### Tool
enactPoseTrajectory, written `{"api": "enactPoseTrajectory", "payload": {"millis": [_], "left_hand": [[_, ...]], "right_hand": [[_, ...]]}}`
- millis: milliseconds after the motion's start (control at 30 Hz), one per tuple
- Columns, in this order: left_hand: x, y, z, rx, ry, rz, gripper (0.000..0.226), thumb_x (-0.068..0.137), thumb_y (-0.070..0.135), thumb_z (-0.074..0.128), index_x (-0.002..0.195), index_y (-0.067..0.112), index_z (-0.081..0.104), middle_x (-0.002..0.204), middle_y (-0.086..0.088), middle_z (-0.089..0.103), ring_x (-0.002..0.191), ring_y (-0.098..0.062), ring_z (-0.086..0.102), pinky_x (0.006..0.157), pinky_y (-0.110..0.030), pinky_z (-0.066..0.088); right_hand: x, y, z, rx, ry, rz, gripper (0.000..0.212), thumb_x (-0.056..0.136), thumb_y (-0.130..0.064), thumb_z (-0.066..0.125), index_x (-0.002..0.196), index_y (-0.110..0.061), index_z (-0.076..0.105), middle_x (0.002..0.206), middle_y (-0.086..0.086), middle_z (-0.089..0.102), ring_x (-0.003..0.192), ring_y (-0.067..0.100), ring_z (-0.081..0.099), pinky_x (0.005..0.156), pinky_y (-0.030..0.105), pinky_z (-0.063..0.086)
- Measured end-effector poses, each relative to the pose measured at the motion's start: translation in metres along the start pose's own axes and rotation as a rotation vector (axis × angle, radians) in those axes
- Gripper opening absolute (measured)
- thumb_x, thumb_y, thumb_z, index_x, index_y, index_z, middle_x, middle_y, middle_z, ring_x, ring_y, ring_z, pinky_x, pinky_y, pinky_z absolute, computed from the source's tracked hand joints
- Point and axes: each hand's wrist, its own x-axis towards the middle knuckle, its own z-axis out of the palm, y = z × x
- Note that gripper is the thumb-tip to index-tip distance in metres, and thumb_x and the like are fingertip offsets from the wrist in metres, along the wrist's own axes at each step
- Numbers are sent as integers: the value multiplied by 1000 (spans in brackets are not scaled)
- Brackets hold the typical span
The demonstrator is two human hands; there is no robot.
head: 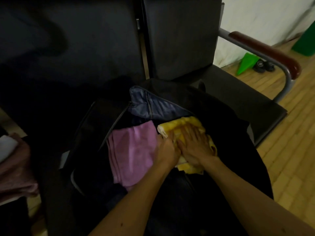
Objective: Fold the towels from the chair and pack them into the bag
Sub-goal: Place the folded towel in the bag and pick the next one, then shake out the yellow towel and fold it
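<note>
Two towels packed in bag (pixel 158 106): pink towel (pixel 134 150), yellow towel (pixel 187 124) just beside. Your right hand (pixel 195 144) flat, fingers spread, pressing yellow towel; left hand (pixel 167 149) at its edge, grip unclear. Next, likely: let go, reach for towel pile (pixel 15 171) far left.

No text, label, brand, number or sign can be read anywhere in the head view. The only candidate is a pale mark on top of one black shoe (pixel 259 64), which stands on the wooden floor (pixel 289 150) at the right, and it is too small and blurred to make out
</note>
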Motion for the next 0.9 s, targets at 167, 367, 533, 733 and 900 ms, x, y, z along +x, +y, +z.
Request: {"api": "enactPoseTrajectory", "payload": {"millis": [167, 367, 533, 733, 900], "left_hand": [[-8, 8, -24, -222, -164, -58, 73, 84, 51, 53, 147, 16, 41, 136, -14, 52, 120, -28, 55, 89, -26, 46], [-66, 18, -102, -332, 25, 95, 28, 90, 6, 69, 118, 7, 69, 110, -4, 70, 101, -14, 64, 88, -27, 52], [-175, -6, -217, -313, 302, 223, 13, 84, 21, 71, 87, 33, 68, 79, 8, 71, 71, -10, 68, 71, -26, 55], [-355, -102, -283, 103, 595, 27, 11, 81, 30, 68, 91, 25, 71, 63, 18, 62, 59, 5, 58, 61, -10, 43], [-446, -205, -287, 341, 595, -196, 9, 78, 30, 68, 79, 22, 70, 68, 7, 69, 63, -13, 64, 59, -31, 48]], "right_hand": [[-1, -5, -18, 55, -21, -3, 65, 105, -45, 23, 157, -16, -2, 165, 8, -7, 152, 23, -4, 122, 40, -1], [-57, -57, -60, 442, 311, -82, 36, 97, -25, 58, 128, -9, 56, 128, 15, 61, 117, 33, 56, 96, 37, 42], [-149, -139, -86, 767, 479, -307, 22, 87, -34, 71, 105, -21, 66, 95, -6, 67, 92, 16, 64, 82, 32, 51], [-272, -265, -25, 1009, 127, -544, 32, 82, -51, 66, 105, -30, 65, 100, -16, 67, 90, 3, 66, 76, 27, 55], [-320, -351, 55, 902, -65, -567, 23, 85, -27, 74, 105, -24, 65, 89, -14, 66, 81, 0, 64, 71, 15, 50]]}}
